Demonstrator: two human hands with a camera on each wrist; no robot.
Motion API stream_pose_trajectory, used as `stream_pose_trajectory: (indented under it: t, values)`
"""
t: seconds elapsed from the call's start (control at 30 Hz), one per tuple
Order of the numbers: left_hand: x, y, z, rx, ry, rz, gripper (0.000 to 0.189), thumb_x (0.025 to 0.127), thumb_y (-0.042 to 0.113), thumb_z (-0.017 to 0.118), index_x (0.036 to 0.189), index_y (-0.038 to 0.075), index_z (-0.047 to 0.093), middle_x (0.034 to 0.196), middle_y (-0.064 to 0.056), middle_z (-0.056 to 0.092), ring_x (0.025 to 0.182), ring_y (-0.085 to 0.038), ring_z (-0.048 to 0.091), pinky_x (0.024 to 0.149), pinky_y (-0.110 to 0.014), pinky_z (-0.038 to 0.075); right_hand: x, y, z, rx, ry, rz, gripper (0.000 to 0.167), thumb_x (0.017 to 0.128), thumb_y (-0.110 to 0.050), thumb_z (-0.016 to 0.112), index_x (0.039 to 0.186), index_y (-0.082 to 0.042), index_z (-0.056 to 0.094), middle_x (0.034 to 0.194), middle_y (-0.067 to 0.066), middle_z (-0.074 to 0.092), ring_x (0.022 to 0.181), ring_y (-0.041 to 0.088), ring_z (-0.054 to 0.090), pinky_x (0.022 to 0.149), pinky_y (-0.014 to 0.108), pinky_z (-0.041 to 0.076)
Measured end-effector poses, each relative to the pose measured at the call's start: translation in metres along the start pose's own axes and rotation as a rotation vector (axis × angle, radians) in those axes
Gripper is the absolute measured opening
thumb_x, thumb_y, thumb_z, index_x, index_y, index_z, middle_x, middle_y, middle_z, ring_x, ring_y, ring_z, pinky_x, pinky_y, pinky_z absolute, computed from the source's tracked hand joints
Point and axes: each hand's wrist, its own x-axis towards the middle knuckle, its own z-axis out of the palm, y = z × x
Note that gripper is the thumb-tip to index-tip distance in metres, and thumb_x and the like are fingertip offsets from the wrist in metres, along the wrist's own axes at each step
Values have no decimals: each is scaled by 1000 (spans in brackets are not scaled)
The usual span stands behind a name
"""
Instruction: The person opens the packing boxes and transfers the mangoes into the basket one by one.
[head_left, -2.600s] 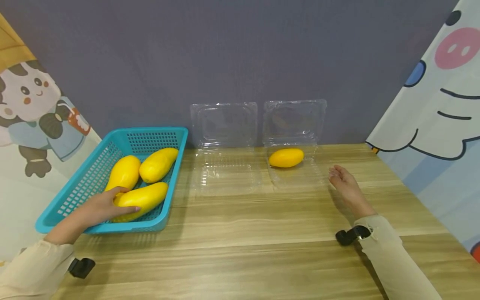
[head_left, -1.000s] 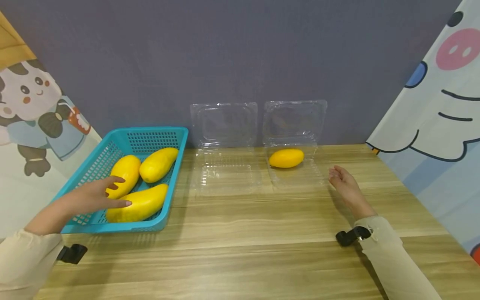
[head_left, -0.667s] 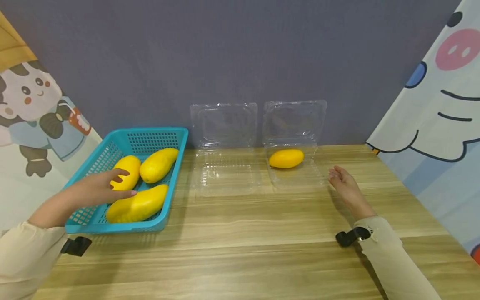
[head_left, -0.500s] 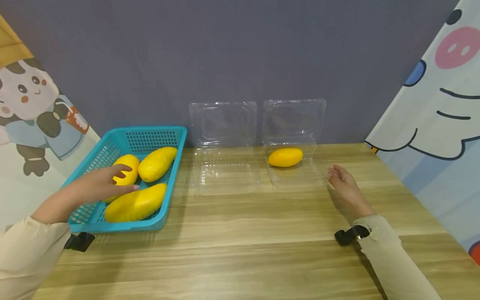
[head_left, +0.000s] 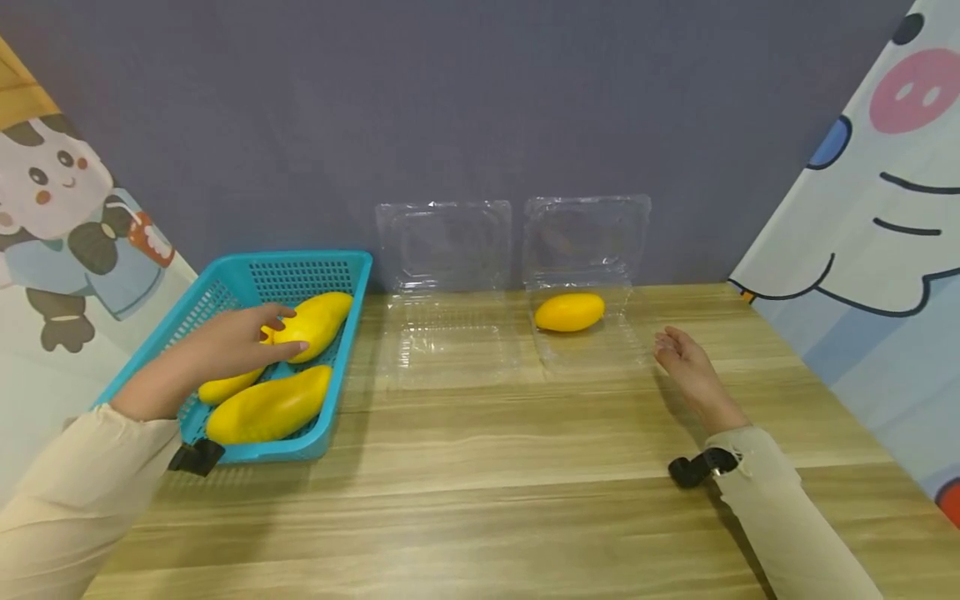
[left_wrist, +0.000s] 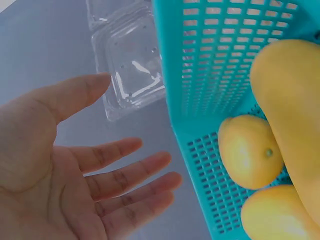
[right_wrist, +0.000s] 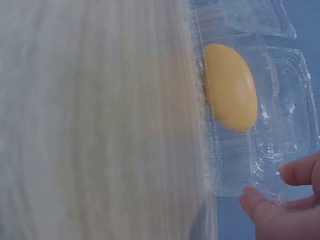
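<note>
My left hand [head_left: 232,343] hovers over the blue-green basket [head_left: 347,400], fingers spread and holding nothing. Beneath it lie three yellow mangoes: a left one [head_left: 228,387] partly hidden by the hand, a far right one [head_left: 322,321] near the fingertips, and a front one [head_left: 270,406]. In the left wrist view the palm and fingers [left_wrist: 120,180] show loosely extended. My right hand [head_left: 693,375], loosely curled with nothing in it, rests beside the right clear clamshell box [head_left: 588,242]. A smaller yellow mango [head_left: 570,312] lies in that box's base.
A second clear clamshell box [head_left: 450,250] stands with its lid up between the basket and the right box; no fruit shows in it. A dark grey panel [head_left: 450,100] rises behind the wooden table [head_left: 480,500]. Printed cartoon sheets flank both sides.
My left hand has let go of the front mango, which lies slightly turned, then moved up and right toward the far mangoes. My right hand has kept its place.
</note>
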Motion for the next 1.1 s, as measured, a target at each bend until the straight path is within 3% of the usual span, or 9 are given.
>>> stream_pose_trajectory:
  t: [0.17,0.57,1.1]
  values:
    - [10,15,-1,-13,33,28,68,92,47,54,138,-2,39,125,-29,54,107,-43,55,83,-56,46,2,1,0,0,17,-2,59,102,-13,29,144,13,-3,148,36,12,137,46,16,111,51,24]
    - [28,51,1,-82,82,60,62,94,35,55,140,0,35,130,-27,51,116,-41,51,91,-56,43,0,1,-1,17,-19,6,60,103,-14,26,145,11,-8,150,34,6,138,46,11,110,57,18]
    - [51,80,11,-172,62,142,60,94,35,56,141,3,36,132,-21,52,117,-38,51,92,-52,44,0,1,-1,29,-11,-7,60,102,-13,28,144,12,-7,150,35,7,138,47,12,110,57,17]
